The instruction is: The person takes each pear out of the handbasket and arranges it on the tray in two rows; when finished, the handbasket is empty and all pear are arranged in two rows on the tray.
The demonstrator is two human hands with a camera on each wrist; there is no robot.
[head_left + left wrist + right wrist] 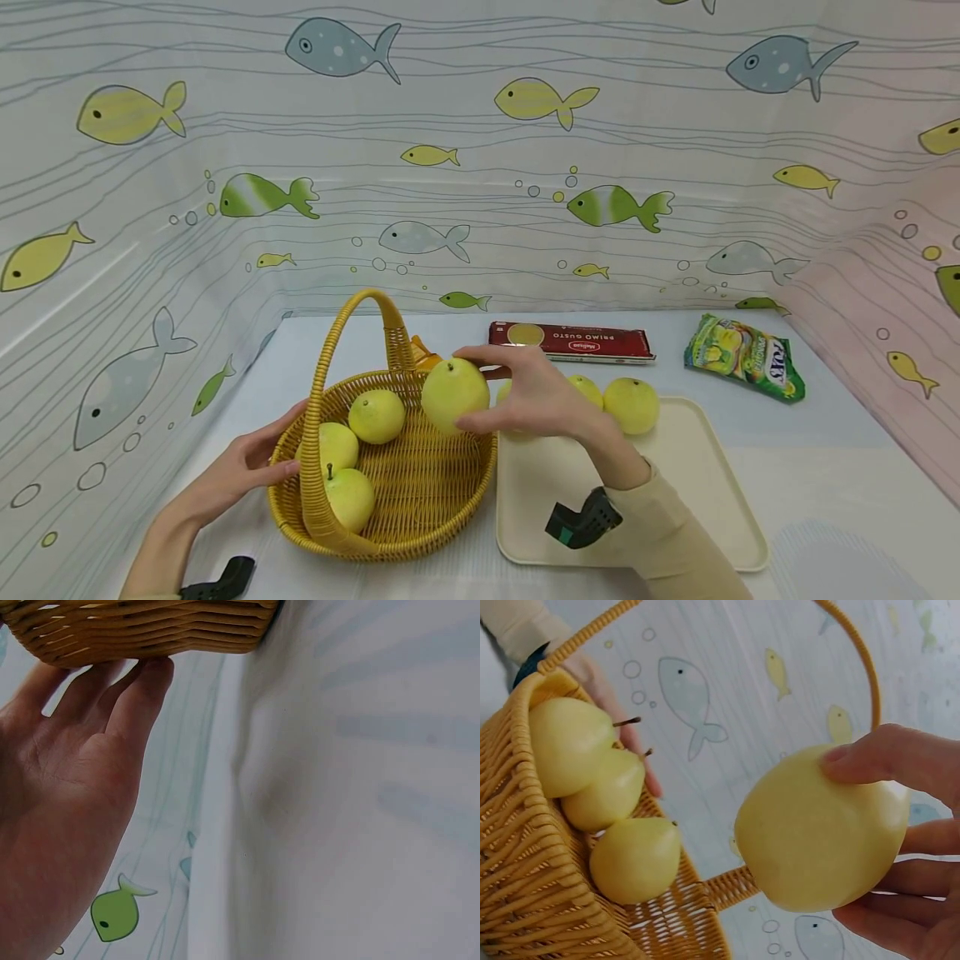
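My right hand grips a pale yellow pear between thumb and fingers, above the right side of a wicker basket. In the right wrist view the held pear is close in front, with fingers around its right side. My left hand holds the basket's left rim, thumb at the rim near the handle. From the left wrist, fingertips press against the woven side. Three pears lie at the basket's left, among them one pear near the back and one lowest in the right wrist view.
A cream tray stands right of the basket; pears, including one pear, sit at its back, partly behind my right hand. Behind are a red Primo Gusto packet and a green Fox's bag. Something orange shows behind the basket.
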